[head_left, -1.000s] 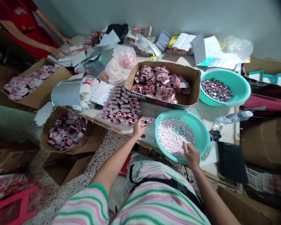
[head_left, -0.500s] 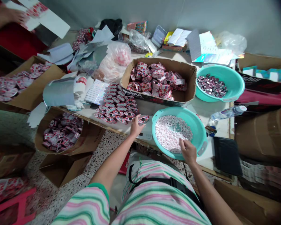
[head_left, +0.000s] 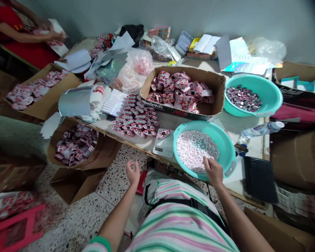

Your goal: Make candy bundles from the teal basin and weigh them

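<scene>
Left grip (head_left: 133,173) now away — patterned packet (head_left: 163,134) on the scale (head_left: 162,146), well apart

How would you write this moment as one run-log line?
left hand: loosely curled, apart from scale | right hand: at pellets in basin, grip unclear | scale: one patterned piece on it

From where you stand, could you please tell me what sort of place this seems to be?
Probably a small hand-packing workshop: a cardboard box of printed packets, a teal basin of small white pieces and what looks like a digital scale share one worktable.
</scene>
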{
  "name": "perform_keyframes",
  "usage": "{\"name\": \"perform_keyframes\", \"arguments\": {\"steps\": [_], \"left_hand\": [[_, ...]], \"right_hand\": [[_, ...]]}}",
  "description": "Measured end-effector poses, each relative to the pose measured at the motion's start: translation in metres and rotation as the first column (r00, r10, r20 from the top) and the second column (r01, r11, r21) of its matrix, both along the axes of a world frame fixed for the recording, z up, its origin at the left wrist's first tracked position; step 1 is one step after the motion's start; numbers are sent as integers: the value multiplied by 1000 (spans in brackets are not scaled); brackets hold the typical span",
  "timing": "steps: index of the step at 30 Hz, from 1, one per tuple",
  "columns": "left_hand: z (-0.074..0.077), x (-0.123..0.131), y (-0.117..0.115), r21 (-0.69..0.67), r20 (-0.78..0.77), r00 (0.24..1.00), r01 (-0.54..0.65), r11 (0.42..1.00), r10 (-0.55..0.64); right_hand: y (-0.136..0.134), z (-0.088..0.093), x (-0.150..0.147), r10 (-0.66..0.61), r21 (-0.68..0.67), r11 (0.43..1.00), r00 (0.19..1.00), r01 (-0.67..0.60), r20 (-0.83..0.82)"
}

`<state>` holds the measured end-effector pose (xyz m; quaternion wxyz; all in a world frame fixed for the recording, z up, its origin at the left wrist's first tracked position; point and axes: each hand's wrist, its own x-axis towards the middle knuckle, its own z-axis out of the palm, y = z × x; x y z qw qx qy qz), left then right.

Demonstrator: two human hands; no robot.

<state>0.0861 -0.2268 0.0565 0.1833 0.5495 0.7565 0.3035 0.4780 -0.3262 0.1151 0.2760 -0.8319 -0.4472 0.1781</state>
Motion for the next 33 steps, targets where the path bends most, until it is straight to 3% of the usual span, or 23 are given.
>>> {"name": "perform_keyframes", "arguments": {"steps": [7, 17, 20, 25, 30, 33], "left_hand": [[-13, -15, -33, -103, -11, 1000, 10, 995, -11], [-11, 8, -20, -126, 25, 990, 143, 982, -141], [-10, 18, -17, -131, 39, 982, 190, 973, -186], [-6, 22, -22, -151, 43, 976, 218, 964, -214], [5, 10, -31, -157, 28, 982, 188, 970, -186], [7, 0, -36, -156, 21, 989, 150, 976, -148]], "right_hand": [[-2, -5, 1, 10, -10, 1000, 1000, -10, -3], [-2, -5, 1, 3, -15, 1000, 1000, -3, -4], [0, -11, 5, 63, -44, 997, 998, -64, -16], [23, -26, -6, 277, -61, 958, 959, -281, -54], [57, -35, -37, 306, -74, 948, 951, -309, -52], [64, -38, -47, 284, -75, 954, 955, -291, -88]]}}
